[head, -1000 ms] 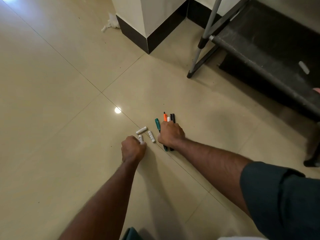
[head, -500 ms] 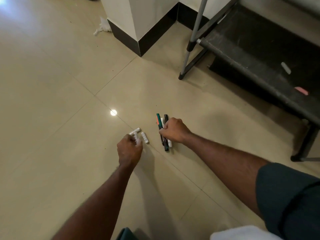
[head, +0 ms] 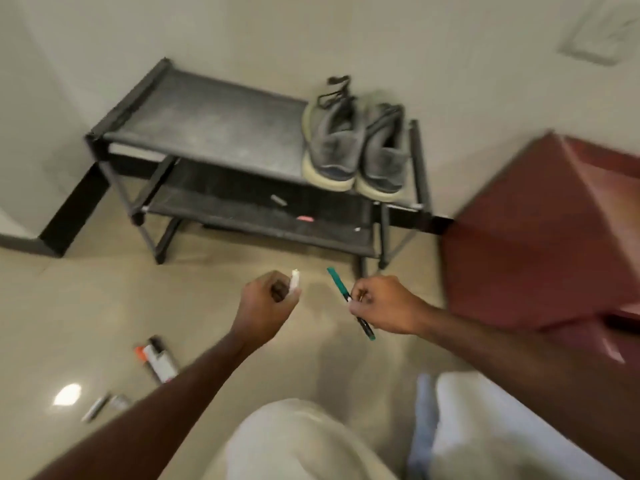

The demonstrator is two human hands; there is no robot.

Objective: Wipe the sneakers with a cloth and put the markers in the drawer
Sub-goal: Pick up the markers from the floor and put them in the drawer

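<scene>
- Nearest me, loose markers (head: 157,362) lie on the floor (head: 69,306) at lower left, two more small ones (head: 104,405) just beyond a light glare.
- My left hand (head: 265,301) is raised above the floor, fingers clenched around a white marker (head: 294,280).
- My right hand (head: 384,304) pinches a teal marker (head: 349,301), tilted, its ends sticking out both ways.
- Farther off, grey sneakers (head: 356,147) sit side by side on the top shelf of a black shoe rack (head: 207,123).
- A dark red cabinet (head: 540,244) stands right of the rack; I see no cloth clearly.
</scene>
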